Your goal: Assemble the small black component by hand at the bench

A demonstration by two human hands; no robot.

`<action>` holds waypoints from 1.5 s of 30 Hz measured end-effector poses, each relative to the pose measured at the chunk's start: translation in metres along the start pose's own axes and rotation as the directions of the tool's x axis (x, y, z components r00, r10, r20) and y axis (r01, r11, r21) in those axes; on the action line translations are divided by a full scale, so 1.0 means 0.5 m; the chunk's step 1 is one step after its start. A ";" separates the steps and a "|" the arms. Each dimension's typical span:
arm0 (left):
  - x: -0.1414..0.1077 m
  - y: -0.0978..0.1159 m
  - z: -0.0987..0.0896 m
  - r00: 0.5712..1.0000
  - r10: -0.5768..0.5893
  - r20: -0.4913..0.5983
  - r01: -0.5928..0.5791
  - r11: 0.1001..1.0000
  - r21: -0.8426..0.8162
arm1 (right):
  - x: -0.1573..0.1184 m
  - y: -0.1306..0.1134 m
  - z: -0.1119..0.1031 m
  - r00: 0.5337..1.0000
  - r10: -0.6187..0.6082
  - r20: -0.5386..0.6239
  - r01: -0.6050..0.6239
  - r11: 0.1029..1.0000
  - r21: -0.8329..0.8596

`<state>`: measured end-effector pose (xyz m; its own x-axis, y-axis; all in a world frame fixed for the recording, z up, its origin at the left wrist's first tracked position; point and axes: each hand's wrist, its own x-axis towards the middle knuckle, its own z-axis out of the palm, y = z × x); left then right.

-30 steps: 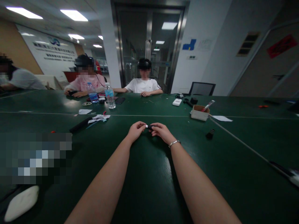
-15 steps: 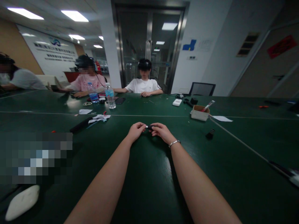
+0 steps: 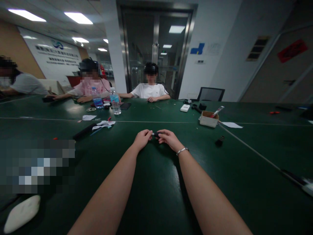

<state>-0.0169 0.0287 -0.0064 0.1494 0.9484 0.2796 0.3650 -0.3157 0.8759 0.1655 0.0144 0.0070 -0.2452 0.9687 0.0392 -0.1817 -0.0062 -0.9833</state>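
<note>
My left hand and my right hand meet over the middle of the green table. Between them is a small black stick-like piece with a pale end, too small to name more closely. Fingertips of my right hand pinch its black part. The left thumb and fingers close on the pale end, partly hiding it. A silver bracelet circles my right wrist. To the right of my hands, a small black block-like object lies on the table.
A small box holding a tool stands at right. Crumpled paper and a long black object lie at left, a white rounded object nearer. Two bottles stand beyond. Several people sit across, one in white.
My hands keep nearly the same place and hold; slightly more of the pale end shows between them. At far left, a co-worker's hand with a dark object has moved left.
</note>
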 end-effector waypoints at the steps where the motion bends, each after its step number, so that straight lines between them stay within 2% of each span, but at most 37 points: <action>1: -0.001 0.001 0.000 1.000 0.004 0.001 -0.004 1.000 0.016 | 0.000 0.000 0.000 1.000 -0.003 0.003 0.003 1.000 -0.001; 10: -0.007 0.010 0.000 1.000 0.008 -0.018 -0.007 0.999 0.052 | 0.001 0.005 0.000 0.999 -0.033 0.005 0.033 0.999 -0.026; 28: -0.005 0.006 0.001 1.000 -0.005 0.015 0.005 0.999 0.031 | -0.001 0.005 -0.003 0.998 -0.053 0.045 0.054 0.998 -0.030; 39: -0.015 0.028 -0.007 0.999 -0.033 0.014 0.031 0.990 0.139 | -0.003 0.004 -0.004 0.995 -0.068 0.078 0.071 0.997 -0.032; 45: -0.015 0.029 -0.006 0.999 -0.032 0.003 0.031 0.991 0.133 | -0.001 0.003 -0.002 0.998 -0.028 0.058 0.029 0.999 -0.016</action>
<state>-0.0156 0.0173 0.0053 0.1403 0.9579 0.2505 0.4888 -0.2870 0.8238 0.1662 0.0143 0.0056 -0.2949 0.9524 0.0772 -0.1735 0.0261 -0.9845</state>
